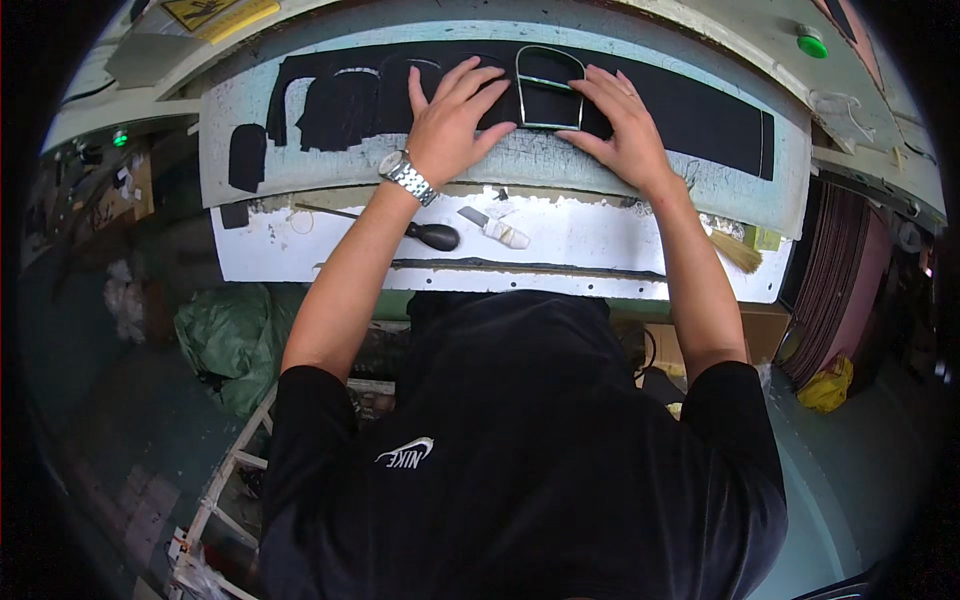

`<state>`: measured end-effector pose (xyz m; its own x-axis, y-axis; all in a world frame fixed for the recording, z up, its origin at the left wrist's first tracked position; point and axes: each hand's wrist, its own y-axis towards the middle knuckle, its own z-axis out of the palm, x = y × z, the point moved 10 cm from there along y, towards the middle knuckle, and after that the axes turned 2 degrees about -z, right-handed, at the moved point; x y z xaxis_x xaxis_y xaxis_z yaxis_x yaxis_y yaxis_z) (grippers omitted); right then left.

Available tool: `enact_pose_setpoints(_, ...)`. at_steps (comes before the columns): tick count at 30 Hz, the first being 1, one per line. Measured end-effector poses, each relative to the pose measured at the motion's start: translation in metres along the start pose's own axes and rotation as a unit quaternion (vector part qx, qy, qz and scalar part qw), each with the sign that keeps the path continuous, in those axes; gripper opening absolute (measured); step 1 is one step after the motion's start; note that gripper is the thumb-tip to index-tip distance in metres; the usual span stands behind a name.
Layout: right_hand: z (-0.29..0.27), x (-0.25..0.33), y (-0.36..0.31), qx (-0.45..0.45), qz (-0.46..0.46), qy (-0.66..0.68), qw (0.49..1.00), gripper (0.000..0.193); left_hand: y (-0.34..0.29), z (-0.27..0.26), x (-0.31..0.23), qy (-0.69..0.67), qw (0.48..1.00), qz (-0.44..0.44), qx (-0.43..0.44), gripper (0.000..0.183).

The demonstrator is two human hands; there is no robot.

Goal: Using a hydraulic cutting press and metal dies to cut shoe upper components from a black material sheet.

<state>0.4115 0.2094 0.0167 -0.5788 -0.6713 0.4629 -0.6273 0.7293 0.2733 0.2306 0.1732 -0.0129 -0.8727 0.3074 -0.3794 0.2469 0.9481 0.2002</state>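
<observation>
A D-shaped metal cutting die (551,126) with a crossbar stands on a long strip of black sheet material (690,118). My right hand (622,130) holds the die by its right side, fingers along the rim and thumb by the lower corner. Just left of the die, my left hand (450,122) lies on the strip with fingers spread, the tips close to the die's left edge; whether they touch it I cannot tell. Rounded cut-outs show along the left part of the strip. One loose black rounded piece (247,157) lies at the far left of the pale cutting board (330,178).
On the white ledge nearer me lie a dark-handled tool (434,236), a short blade with a wrapped handle (497,229) and a brush (738,252). Green round buttons (812,42) sit on the machine frame. A green bag (232,345) is at the lower left.
</observation>
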Motion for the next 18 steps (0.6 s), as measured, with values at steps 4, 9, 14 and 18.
enact_pose_setpoints(4, 0.001, -0.003, -0.005, 0.014, 0.010, 0.012, 1.000, 0.070, -0.002, 0.004, -0.002, 0.014, 1.000, 0.004, 0.021, 0.055)
enact_pose_setpoints(9, 0.007, -0.010, -0.008, 0.037, 0.013, 0.012, 0.999, 0.072, -0.003, 0.005, 0.002, -0.006, 0.999, 0.013, 0.043, 0.054)
enact_pose_setpoints(14, 0.010, -0.008, -0.005, 0.040, 0.006, 0.007, 0.999, 0.072, -0.003, 0.007, 0.005, -0.013, 0.999, 0.010, 0.044, 0.054)
enact_pose_setpoints(18, 0.011, -0.007, -0.003, 0.040, 0.005, 0.006, 0.999, 0.071, -0.003, 0.006, 0.008, -0.015, 0.999, 0.012, 0.040, 0.053)
